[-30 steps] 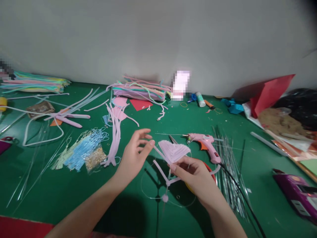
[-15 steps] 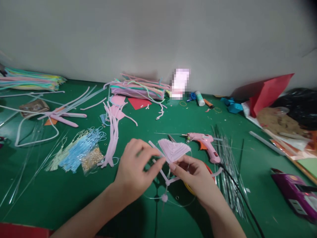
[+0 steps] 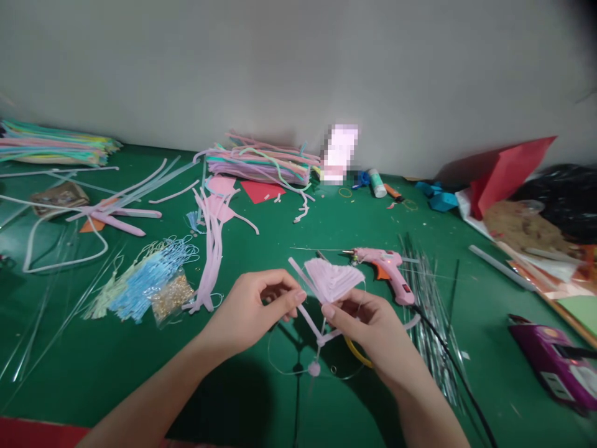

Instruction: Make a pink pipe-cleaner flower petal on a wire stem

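My left hand [image 3: 261, 314] is closed, thumb and forefinger pinching a pink pipe cleaner [image 3: 310, 323]. That stem runs down to a knotted joint, where another stem branches towards my right hand [image 3: 375, 323]. My right hand grips a pale pink fan-shaped pipe-cleaner piece [image 3: 334, 280] by its lower point, thumb in front and the other fingers behind. Below the joint hangs a small pink ball [image 3: 314, 369] with thin clear line looping to both sides. A yellow ring-shaped handle [image 3: 357, 353] shows partly behind my right hand. A tiny metal ring [image 3: 333, 369] lies near the ball.
A pink glue gun [image 3: 390, 269] lies beyond my right hand, its black cord running towards me. Clear sticks [image 3: 431, 323] lie beside it. Leftward are pink pipe cleaners [image 3: 212, 261], blue tassels [image 3: 144, 280] and a bag of gold beads [image 3: 171, 297]. A purple device [image 3: 553, 358] sits at right.
My left hand has closed its fingertips on the pink pipe cleaner, from a looser reach beside it. The fan-shaped piece has shifted slightly right in my right hand.
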{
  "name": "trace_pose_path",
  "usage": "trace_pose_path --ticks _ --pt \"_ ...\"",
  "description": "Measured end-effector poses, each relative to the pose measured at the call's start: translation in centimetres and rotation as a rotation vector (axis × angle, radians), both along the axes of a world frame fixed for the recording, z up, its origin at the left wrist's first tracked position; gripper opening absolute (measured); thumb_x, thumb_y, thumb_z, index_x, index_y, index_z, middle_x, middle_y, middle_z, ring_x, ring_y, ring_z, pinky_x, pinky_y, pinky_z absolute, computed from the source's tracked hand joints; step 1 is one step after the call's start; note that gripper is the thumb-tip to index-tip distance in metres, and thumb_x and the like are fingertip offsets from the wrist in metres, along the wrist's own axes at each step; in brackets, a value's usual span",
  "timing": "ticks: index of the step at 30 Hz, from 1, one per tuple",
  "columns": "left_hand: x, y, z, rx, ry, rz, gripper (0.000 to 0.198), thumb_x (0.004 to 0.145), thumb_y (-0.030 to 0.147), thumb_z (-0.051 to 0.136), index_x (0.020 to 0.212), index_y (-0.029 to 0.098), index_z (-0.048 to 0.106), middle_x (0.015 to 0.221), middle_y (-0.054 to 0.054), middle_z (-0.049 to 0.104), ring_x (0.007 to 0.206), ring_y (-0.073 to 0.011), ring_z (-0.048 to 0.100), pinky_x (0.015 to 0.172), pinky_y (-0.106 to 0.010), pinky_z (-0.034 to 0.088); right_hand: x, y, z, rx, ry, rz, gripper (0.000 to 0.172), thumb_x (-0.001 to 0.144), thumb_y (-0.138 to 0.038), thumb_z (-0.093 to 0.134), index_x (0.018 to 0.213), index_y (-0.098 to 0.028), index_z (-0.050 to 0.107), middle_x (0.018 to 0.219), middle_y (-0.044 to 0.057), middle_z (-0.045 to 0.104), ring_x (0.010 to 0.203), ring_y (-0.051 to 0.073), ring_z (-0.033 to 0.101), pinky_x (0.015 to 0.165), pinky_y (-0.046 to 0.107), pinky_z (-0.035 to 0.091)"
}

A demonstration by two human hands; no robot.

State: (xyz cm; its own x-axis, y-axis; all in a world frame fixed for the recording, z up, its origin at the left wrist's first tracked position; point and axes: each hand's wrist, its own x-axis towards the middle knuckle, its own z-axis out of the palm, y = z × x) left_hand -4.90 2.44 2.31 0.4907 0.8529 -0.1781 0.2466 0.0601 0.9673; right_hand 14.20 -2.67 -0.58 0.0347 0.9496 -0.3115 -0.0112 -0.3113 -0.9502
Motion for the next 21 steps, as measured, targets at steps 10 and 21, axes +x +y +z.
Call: trace_pose_path --ticks 10,21 --pt "0.0 0.2 -0.3 -0.003 0.014 -0.044 0.023 0.087 0.038 0.058 0.077 0.018 0.064 0.068 0.0 0.061 0.063 -0.0128 0.059 0.06 -0.022 0.046 0.2 0.2 0.2 -0.059 0.057 -0.007 0.027 0.064 -0.037 0.08 0.078 -0.017 0.068 0.064 -0.002 0.058 0.053 0.007 0.044 0.048 0.02 0.035" --pt "1.5 -1.4 -1.2 0.904 0.392 0.286 0.009 0.085 0.023 0.062 0.092 0.021 0.068 0.116 -0.011 0.056 0.113 -0.0293 0.05 0.095 -0.049 0.041 0.2 0.3 0.3 -0.041 0.022 -0.052 0.029 0.064 -0.04 0.079 0.057 -0.015 0.065 0.051 -0.003 0.051 0.047 0.007 0.035 0.046 0.023 0.026"
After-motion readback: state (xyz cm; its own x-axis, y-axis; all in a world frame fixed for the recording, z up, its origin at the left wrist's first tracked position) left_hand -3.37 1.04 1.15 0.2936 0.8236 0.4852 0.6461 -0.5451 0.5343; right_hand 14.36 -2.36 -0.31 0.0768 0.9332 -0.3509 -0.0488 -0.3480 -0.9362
